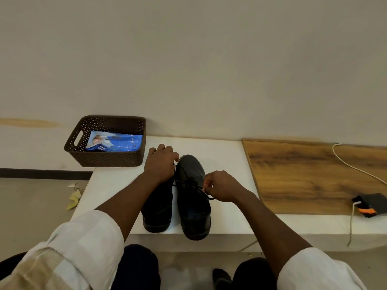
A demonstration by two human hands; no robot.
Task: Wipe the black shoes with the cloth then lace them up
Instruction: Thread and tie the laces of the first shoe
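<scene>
Two black shoes stand side by side, toes pointing away from the person, at the near edge of a white desk point(226, 164). The right shoe point(193, 197), smooth and faintly glossy with a rounded toe, has its heel slightly overhanging that edge. The right hand point(222, 186) has its grip narrowed to a pinch on a thin black lace point(206, 193) over the shoe's eyelets, a loose end trailing toward the wrist. The left shoe point(157, 214) is largely hidden beneath the left forearm; the left hand point(161, 162) lies over its front, fingers curled down around the toe area, though the grip itself is hidden behind the back of the hand. Both forearms are bare, with white sleeves point(90, 233) rolled up near the elbows.

At the desk's far left corner, partly overhanging it, sits a dark brown perforated plastic basket point(109, 159) with a cut-out handle, holding a flat blue printed packet point(117, 142). A crumpled yellow cloth point(74, 199) lies on the floor just off the desk's left edge. Across the desk's right side rests a wood-grain board point(310, 181). At its near right corner is a small black device with an orange strip point(370, 205), a white cable point(351, 167) curving over the board.
</scene>
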